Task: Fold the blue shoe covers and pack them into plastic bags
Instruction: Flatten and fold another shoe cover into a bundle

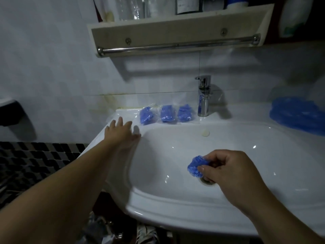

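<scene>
Over sink [175, 217] | right hand [228, 169] pinches folded shoe cover [196, 164], axis slanting up-right | left hand [121, 131] splayed, empty

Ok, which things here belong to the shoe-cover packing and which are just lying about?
Job:
- folded shoe cover, pinched by the right hand
- three packed bags
- loose shoe cover pile
- left hand, fingers straight, over the sink rim

Lying about:
- faucet
- soap sliver
- towel bar
</scene>
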Available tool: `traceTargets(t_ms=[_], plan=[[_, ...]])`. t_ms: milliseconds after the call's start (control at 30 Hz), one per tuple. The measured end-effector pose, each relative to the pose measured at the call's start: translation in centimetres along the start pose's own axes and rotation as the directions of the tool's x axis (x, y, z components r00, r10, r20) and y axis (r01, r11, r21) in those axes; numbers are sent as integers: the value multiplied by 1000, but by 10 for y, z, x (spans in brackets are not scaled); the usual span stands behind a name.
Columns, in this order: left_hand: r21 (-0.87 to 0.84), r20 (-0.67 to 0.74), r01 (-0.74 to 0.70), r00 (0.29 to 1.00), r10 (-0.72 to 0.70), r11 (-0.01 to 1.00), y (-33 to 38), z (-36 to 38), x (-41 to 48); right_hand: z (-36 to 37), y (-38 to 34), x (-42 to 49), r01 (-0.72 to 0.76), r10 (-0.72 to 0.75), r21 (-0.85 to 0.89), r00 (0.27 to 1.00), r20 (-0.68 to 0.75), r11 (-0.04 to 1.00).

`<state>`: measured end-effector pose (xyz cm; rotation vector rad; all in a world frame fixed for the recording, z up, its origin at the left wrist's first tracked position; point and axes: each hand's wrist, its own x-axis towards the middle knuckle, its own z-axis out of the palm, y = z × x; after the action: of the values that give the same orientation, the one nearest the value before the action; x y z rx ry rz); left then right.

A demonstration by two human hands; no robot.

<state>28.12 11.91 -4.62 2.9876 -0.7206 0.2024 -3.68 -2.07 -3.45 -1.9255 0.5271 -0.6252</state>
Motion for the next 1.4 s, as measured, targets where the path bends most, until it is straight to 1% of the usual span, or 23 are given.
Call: traceTargets(t_ms=[67,100,133,200,233,333,400,433,500,567,667,733,767,833,867,933,967,1033,1067,1133,1200,1333,1400], plan=[[-1,100,31,995,-30,1000,-1,0,3,-1,0,-2,-7,7,5,1000,9,1000],[-24,125,42,991,-39,999,0,-1,2,-1,0,-2,-5,5,10,1000,10,1000],[-64,116,56,992,-48,996,1,-2,1,-2,0,-3,-3,3,13,1000,8,1000],[-134,44,91,995,-86,987,2,-5,-4,-3,-1,-3,-2,2,9,1000,9,1000],[-138,8,91,996,-91,986,3,-8,-8,-4,-1,-4,-1,1,8,1000,7,1000],[-13,9,94,996,-94,995,4,-19,-31,-8,-2,-5,12,-12,-2,1000,1,1000],[56,-16,153,988,-152,987,5,-23,-52,-10,-3,-5,17,-17,-6,1000,-8,1000],[63,-50,179,983,-176,982,5,-26,-63,-11,-3,-5,18,-18,0,1000,-10,1000],[43,-115,211,972,-205,977,3,-26,-80,-14,-3,-7,14,-13,28,1000,-14,1000],[14,-145,220,966,-216,975,1,-21,-90,-16,-4,-7,9,-8,55,1000,-15,998],[-64,-202,190,959,-199,980,8,-16,-100,-24,-4,-8,31,-29,47,999,-34,998],[-189,-213,96,967,-137,977,25,-24,-106,-30,-5,-8,47,-46,15,997,-61,999],[-283,-216,4,974,-68,959,36,-30,-108,-35,-5,-7,49,-47,15,995,-86,999],[-470,-259,-190,963,72,862,60,-45,-118,-45,-3,-5,48,-38,65,987,-157,997],[-530,-281,-266,951,129,805,72,-49,-125,-50,-1,-4,50,-30,96,979,-201,994],[-613,-315,-382,921,230,692,89,-48,-142,-60,3,-4,55,-15,136,961,-275,989],[-660,-323,-428,904,281,617,96,-43,-148,-66,4,-5,58,-10,146,951,-309,988],[-744,-281,-451,880,382,492,101,-31,-156,-74,7,-7,69,-8,157,932,-364,985],[-764,-246,-446,869,429,466,101,-26,-159,-77,7,-8,77,-14,148,923,-386,986],[-772,-214,-449,851,480,450,99,-23,-163,-82,8,-10,101,-47,111,911,-410,989],[-776,-221,-453,847,483,439,98,-23,-166,-83,6,-13,125,-82,86,917,-391,988],[-763,-230,-449,861,454,465,97,-23,-171,-78,2,-19,163,-146,47,954,-262,985],[-768,-229,-445,862,452,460,97,-23,-172,-74,1,-20,165,-160,6,966,-202,986]])
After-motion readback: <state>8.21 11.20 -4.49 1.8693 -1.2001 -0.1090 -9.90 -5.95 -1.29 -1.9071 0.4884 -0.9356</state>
